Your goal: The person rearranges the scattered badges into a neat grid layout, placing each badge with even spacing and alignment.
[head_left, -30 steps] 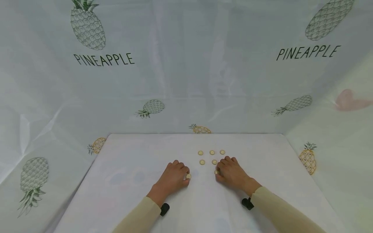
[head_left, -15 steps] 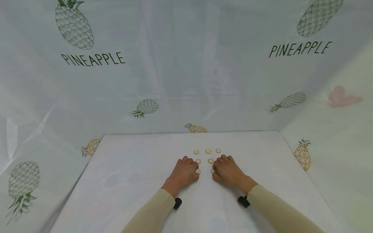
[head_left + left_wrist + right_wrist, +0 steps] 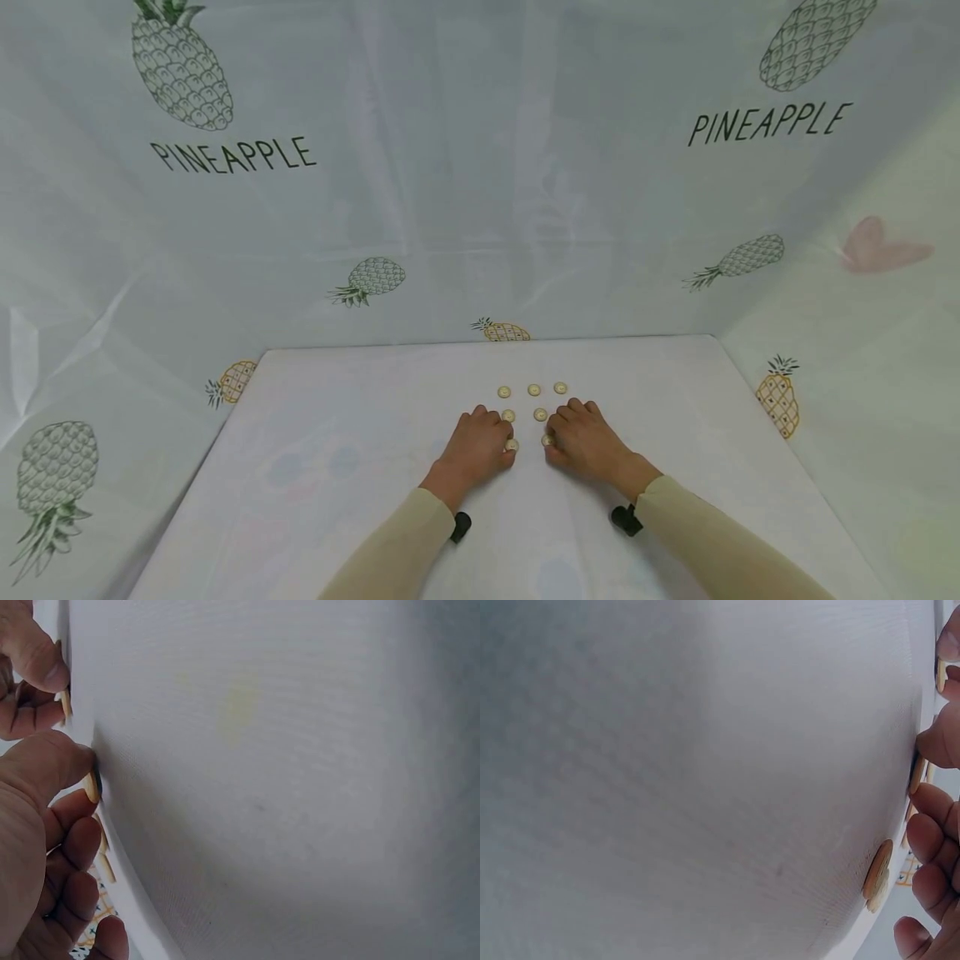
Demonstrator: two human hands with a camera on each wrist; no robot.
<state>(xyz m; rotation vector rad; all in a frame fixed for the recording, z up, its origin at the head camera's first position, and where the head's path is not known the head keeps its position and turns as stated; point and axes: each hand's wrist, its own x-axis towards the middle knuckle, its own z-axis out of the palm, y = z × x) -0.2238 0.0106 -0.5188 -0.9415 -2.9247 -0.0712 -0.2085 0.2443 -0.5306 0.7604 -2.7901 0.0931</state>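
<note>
My left hand [image 3: 477, 446] pinches a small round wooden disc [image 3: 512, 445] between thumb and index finger, low over the table, as the left wrist view shows. Just across from it, my right hand [image 3: 588, 442] pinches another wooden disc [image 3: 547, 440] at its edges, right at the cloth. Beyond the hands, a pale disc [image 3: 508, 415] and a second disc [image 3: 540, 414] lie side by side. Farther back is a row of three: a left disc [image 3: 504, 392], a middle disc [image 3: 534, 389] and a right disc [image 3: 560, 387].
A white-covered table [image 3: 360, 392] carries all the discs. Behind it hangs a pale curtain [image 3: 457, 167] printed with pineapples, which continues along both sides. Black wrist cameras sit under the left wrist [image 3: 461, 527] and right wrist [image 3: 626, 520].
My left hand has moved right and slightly forward with its disc, close to the right hand and the group. The right hand keeps its hold in place. The head view has shifted a little.
</note>
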